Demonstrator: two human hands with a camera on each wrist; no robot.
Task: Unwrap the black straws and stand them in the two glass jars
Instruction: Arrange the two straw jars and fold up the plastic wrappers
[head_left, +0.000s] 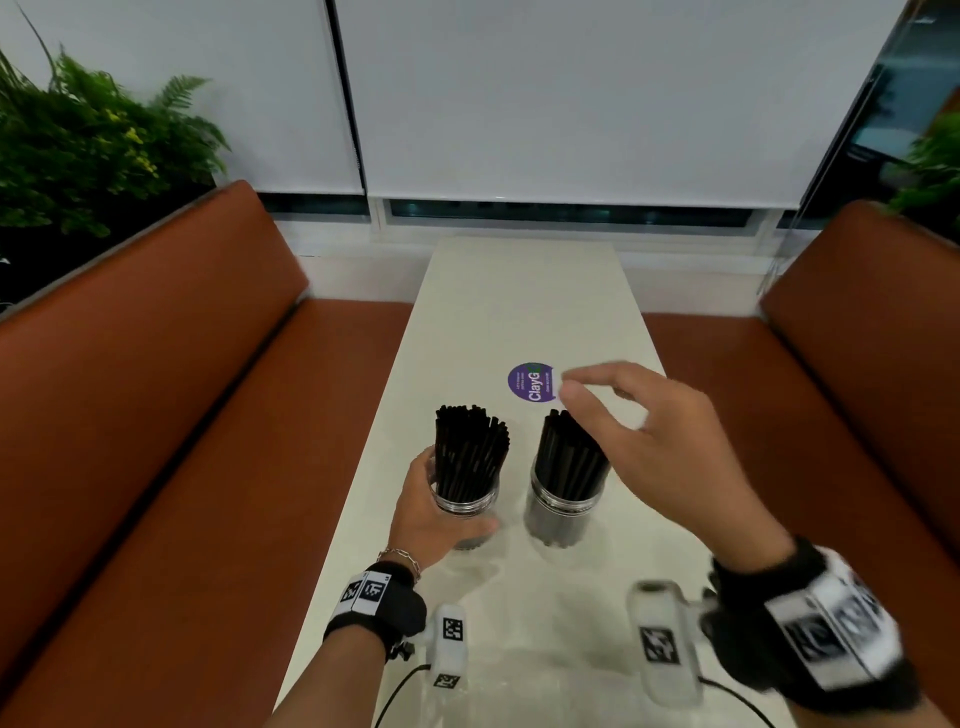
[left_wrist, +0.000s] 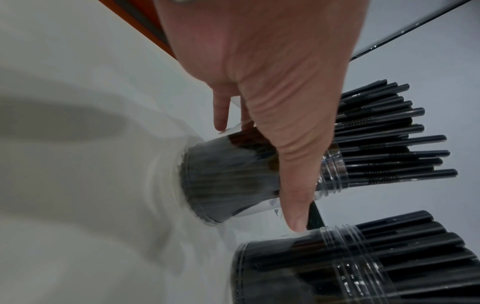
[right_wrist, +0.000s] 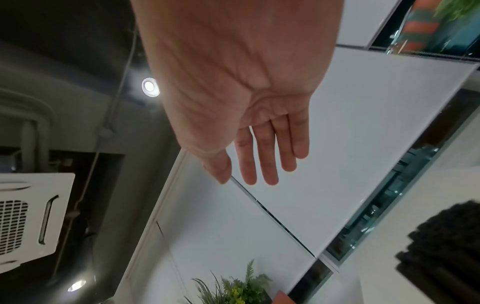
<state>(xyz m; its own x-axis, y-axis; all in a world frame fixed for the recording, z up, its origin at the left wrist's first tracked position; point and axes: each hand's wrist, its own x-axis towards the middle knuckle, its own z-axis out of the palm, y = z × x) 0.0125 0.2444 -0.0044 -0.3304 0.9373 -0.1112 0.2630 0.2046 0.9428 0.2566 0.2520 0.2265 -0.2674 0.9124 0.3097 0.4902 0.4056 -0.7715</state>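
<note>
Two clear glass jars stand side by side on the pale table (head_left: 519, 291), each packed with upright black straws. My left hand (head_left: 431, 512) grips the left jar (head_left: 467, 512) from its left side, thumb across the front; in the left wrist view the thumb (left_wrist: 293, 185) lies along the left jar (left_wrist: 233, 181). Its straws (head_left: 470, 449) fan out above the rim. The right jar (head_left: 563, 512) holds a tight bundle of straws (head_left: 569, 457). My right hand (head_left: 639, 415) hovers above that bundle, empty, and in the right wrist view its fingers (right_wrist: 267, 152) are straight and relaxed.
A round purple sticker (head_left: 531, 382) lies on the table beyond the jars. Brown bench seats (head_left: 182, 415) flank the narrow table on both sides. White blinds (head_left: 571, 104) hang behind, with green plants (head_left: 78, 150) at the far left and right.
</note>
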